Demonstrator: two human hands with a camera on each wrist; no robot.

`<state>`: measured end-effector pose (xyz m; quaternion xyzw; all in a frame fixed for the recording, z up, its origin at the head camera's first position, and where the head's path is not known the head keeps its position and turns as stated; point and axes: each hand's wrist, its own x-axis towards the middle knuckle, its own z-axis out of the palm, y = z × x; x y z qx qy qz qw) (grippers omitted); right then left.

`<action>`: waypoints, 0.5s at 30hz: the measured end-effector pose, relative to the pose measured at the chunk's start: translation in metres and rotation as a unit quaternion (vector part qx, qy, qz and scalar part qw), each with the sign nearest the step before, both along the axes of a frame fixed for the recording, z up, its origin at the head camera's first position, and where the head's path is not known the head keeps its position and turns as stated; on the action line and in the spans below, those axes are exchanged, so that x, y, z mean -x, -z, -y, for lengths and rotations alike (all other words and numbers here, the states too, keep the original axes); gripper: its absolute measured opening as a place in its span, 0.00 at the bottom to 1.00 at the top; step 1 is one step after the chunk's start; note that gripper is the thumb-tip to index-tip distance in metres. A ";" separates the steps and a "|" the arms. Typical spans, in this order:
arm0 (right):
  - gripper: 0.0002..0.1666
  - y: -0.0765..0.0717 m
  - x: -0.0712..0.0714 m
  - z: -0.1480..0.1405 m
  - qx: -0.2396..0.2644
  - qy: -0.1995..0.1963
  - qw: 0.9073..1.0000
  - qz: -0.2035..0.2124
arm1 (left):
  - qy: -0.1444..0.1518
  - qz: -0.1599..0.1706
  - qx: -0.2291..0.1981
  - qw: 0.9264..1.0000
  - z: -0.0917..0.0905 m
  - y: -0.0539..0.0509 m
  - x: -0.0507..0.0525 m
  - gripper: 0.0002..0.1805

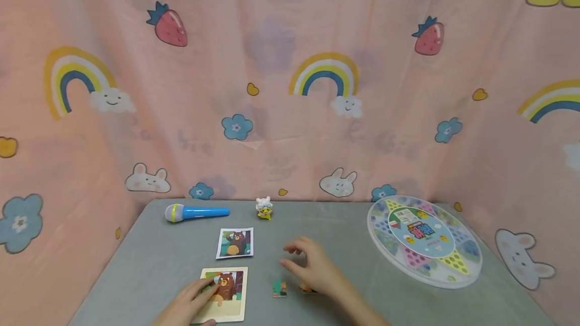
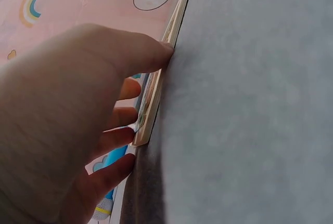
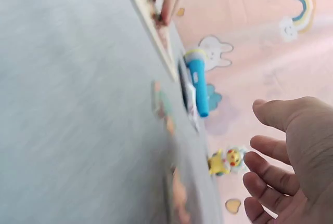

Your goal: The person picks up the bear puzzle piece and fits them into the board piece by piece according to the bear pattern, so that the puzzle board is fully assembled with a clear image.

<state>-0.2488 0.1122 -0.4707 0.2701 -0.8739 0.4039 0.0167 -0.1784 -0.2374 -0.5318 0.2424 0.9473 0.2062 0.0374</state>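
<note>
A wooden bear puzzle board (image 1: 234, 311) lies near the front of the table, part of its tray bare at the lower side. My left hand (image 1: 189, 302) rests on its left side, fairly straight fingers on the picture and the thumb at the near edge, as the board (image 2: 151, 112) seen edge-on in the left wrist view shows. My right hand (image 1: 312, 268) hovers right of the board, holding nothing, fingers loosely bent. Below it lie a green-and-brown puzzle piece (image 1: 279, 288) and another puzzle piece (image 1: 307, 290), partly hidden by the hand.
Behind the board lies a bear picture card (image 1: 235, 243). A blue toy microphone (image 1: 204, 213) and a small white-and-yellow figurine (image 1: 264, 208) are at the back. A round Chinese checkers board (image 1: 423, 240) occupies the right side. A pink patterned curtain (image 1: 290, 155) hangs behind the table.
</note>
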 end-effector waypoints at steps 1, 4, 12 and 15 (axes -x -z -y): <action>0.19 0.002 -0.002 -0.004 -0.004 -0.003 1.000 -0.002 | -0.002 -0.003 0.000 1.000 0.001 -0.001 -0.001 0.40; 0.19 0.008 -0.009 -0.011 -0.018 -0.019 1.000 -0.011 | -0.015 0.015 -0.007 1.000 0.001 -0.004 -0.003 0.40; 0.21 0.028 -0.023 -0.019 -0.029 -0.052 0.998 0.004 | -0.035 0.041 -0.005 0.999 -0.005 -0.019 -0.008 0.43; 0.20 0.033 -0.027 -0.021 -0.031 -0.050 0.998 0.013 | -0.027 0.029 0.004 0.999 -0.007 -0.023 -0.010 0.42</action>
